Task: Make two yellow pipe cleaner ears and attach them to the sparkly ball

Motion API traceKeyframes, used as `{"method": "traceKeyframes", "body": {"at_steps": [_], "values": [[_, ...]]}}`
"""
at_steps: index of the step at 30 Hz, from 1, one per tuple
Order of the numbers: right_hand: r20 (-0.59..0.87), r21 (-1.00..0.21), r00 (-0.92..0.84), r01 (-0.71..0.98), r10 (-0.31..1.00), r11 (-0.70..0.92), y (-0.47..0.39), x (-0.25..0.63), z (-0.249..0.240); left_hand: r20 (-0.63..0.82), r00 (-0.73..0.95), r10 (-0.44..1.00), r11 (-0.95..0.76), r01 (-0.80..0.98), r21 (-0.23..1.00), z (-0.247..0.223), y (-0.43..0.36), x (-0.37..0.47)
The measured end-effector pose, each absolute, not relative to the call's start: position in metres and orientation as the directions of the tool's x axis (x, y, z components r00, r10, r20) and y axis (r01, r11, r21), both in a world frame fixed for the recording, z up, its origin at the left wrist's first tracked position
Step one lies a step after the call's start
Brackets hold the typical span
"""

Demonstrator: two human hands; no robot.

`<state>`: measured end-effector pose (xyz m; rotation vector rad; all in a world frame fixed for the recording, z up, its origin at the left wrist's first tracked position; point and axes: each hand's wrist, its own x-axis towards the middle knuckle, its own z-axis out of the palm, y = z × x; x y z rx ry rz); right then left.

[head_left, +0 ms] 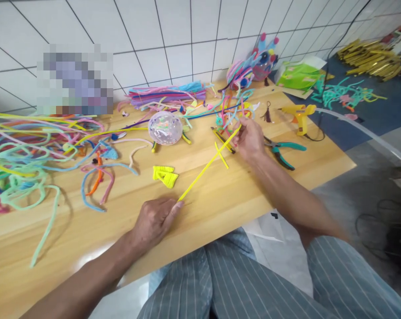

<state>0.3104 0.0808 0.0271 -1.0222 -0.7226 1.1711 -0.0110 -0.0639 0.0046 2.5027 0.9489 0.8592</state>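
Left hand (157, 220) pinching yellow stem (203, 170), right hand (250, 139) gripping it too, table (200, 217) beneath

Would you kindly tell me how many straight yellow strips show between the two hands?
2: a long strip held between the left hand and the right hand, and a short strip crossing it nearer the right hand. Others may be hidden.

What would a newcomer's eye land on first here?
Probably the yellow stem, held straight between the left hand and the right hand. Next, perhaps the coloured tangle at the picture's left, or the glue gun off to the right, past the right hand.
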Motion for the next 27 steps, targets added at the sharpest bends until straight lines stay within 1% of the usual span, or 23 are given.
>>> {"method": "traceKeyframes", "body": {"at_steps": [3,7,12,14,19,24,27], "values": [[-0.082,-0.895,0.220,-0.446,0.972,0.026,0.078,0.309,0.028,0.429,0.598,0.677,-0.722,0.428,0.544,0.009,-0.063,-0.011],[-0.130,-0.872,0.129,-0.486,0.983,-0.052,0.073,0.305,0.029,0.396,0.649,0.650,-0.725,0.372,0.580,0.011,-0.064,-0.009],[-0.068,-0.879,0.145,-0.476,0.987,0.010,0.072,0.301,0.028,0.384,0.687,0.617,-0.741,0.343,0.577,0.011,-0.066,-0.006],[-0.067,-0.887,0.159,-0.461,0.985,0.014,0.072,0.300,0.028,0.392,0.687,0.613,-0.746,0.340,0.572,0.011,-0.066,-0.005],[-0.147,-0.907,0.174,-0.416,0.974,-0.063,0.071,0.299,0.027,0.390,0.678,0.624,-0.740,0.350,0.575,0.012,-0.067,-0.005],[-0.169,-0.909,0.225,-0.411,0.960,-0.063,0.071,0.296,0.028,0.400,0.669,0.627,-0.738,0.346,0.579,0.014,-0.065,-0.006],[-0.276,-0.867,0.176,-0.471,0.945,-0.165,0.070,0.297,0.032,0.389,0.666,0.636,-0.728,0.351,0.589,0.014,-0.065,-0.007]]}}
